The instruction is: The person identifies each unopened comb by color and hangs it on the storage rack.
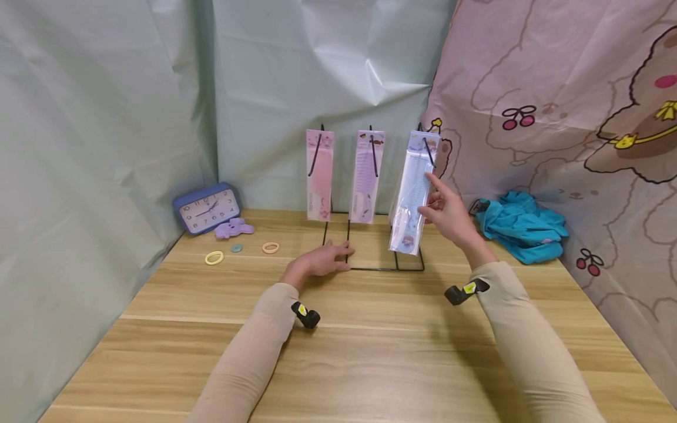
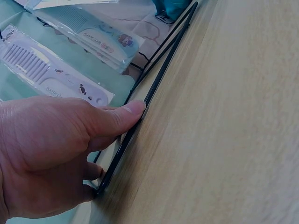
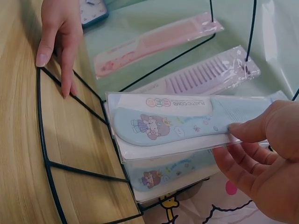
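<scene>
A black wire display rack stands on the table, its hooks hung with combs in clear packs. On the left hook is a pink comb pack, on the middle one a purple comb pack. My right hand pinches the front blue comb pack on the right hook between thumb and fingers, tilting its lower end forward. Another blue comb pack hangs behind it. Fairly straight fingers of my left hand rest on the rack's base wires at the front left, thumb against the front wire.
At the back left stands a blue alarm clock, a purple clip before it. A yellow ring, a small green ring and an orange ring lie nearby. A crumpled teal cloth lies back right, by the curtain.
</scene>
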Motion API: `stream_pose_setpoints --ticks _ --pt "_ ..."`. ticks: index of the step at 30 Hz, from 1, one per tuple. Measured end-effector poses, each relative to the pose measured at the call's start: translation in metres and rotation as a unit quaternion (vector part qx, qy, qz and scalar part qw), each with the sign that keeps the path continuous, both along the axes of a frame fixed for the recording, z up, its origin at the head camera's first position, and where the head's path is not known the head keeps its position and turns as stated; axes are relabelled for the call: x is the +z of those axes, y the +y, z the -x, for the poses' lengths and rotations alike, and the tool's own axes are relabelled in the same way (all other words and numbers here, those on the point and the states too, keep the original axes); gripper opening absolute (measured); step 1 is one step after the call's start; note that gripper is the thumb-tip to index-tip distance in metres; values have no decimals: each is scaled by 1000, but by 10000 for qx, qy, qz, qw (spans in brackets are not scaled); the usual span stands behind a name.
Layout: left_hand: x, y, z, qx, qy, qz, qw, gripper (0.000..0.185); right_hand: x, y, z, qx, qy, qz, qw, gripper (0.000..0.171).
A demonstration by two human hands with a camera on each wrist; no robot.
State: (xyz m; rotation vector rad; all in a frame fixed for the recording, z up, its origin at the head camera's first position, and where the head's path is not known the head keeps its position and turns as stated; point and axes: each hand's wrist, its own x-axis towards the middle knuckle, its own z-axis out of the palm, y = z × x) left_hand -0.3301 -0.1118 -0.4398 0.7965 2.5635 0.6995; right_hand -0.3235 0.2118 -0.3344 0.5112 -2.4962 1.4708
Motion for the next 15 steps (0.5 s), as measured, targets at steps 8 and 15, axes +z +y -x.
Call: stream_pose_setpoints --ticks 8,15 --pt "0 0 1 -13 42 39 10000 58 2 -1 3 15 -97 48 9999 77" --pt "2 0 0 -25 32 11 10000 58 2 -3 4 65 -157 70 9998 78"
